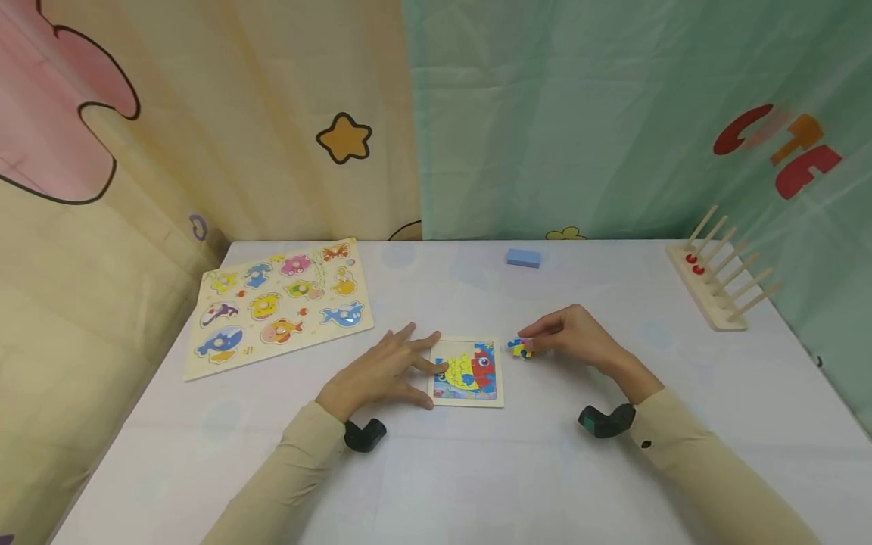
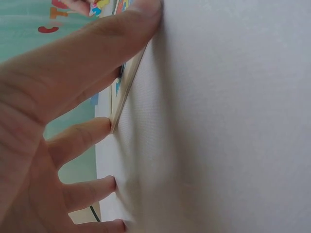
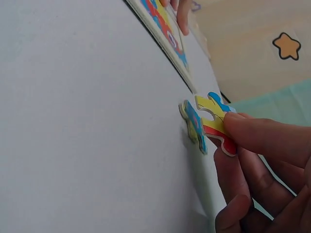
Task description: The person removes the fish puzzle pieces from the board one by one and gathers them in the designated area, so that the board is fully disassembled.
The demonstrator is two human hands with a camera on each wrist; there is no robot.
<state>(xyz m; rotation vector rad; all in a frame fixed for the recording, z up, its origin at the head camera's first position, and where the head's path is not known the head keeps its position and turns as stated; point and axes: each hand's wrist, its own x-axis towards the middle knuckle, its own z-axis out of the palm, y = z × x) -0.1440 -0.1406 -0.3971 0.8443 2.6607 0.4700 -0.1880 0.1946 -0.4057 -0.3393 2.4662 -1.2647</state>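
Note:
A small wooden fish jigsaw lies flat at the middle of the table, with a yellow body and red head showing and its upper strip bare wood. My left hand rests at its left side, fingers spread, with the thumb and nearer fingers on its edge. To the right of the board, my right hand pinches a yellow, red and blue jigsaw piece between thumb and fingers. Close behind that piece in the right wrist view is a second blue and yellow piece, overlapped by the held one.
A wooden sea-animal peg puzzle lies at the back left. At the back stands a blue block. A wooden rack with upright pegs and red beads sits at the far right. Printed curtains hang behind the table.

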